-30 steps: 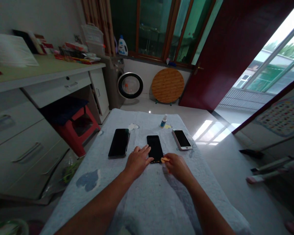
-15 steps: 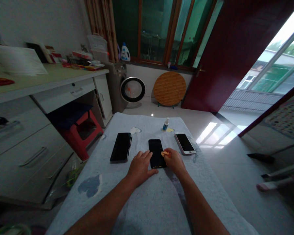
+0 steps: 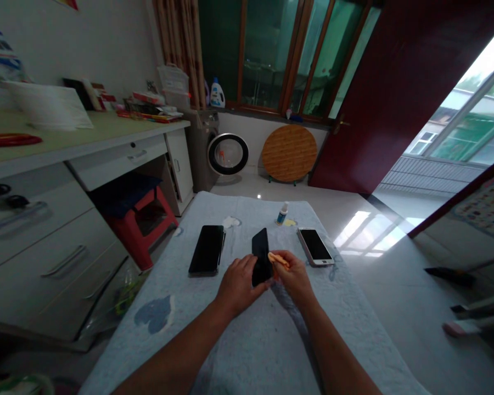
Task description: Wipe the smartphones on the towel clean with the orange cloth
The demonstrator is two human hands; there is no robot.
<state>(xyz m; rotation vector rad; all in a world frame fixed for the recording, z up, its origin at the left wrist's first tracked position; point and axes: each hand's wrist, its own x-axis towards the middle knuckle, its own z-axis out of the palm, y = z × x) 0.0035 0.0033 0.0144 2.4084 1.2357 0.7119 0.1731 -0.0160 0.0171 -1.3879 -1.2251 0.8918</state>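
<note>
My left hand (image 3: 239, 282) grips the left and lower edges of a black smartphone (image 3: 260, 249), which is tilted with its right side raised off the cloth. In my right hand (image 3: 293, 278) is a small folded orange cloth (image 3: 279, 260), pinched between the fingers and held against the phone's right edge. A larger black device (image 3: 206, 249), like a phone or small tablet, lies flat to the left of my left hand. Beyond my right hand lies a white phone (image 3: 315, 246) with a dark screen. A small spray bottle (image 3: 282, 213) stands upright behind the phones.
A pale blue cloth with heart patterns (image 3: 156, 314) covers the table. On the left are a white desk (image 3: 119, 159) and a red stool (image 3: 148, 230). A washing machine (image 3: 201, 159) with its door open and a round wooden tabletop (image 3: 290, 152) stand at the back.
The black smartphone lay flat; now its right side is lifted and it is tilted in my left hand. The orange cloth has moved to its right edge. The view has shifted slightly.
</note>
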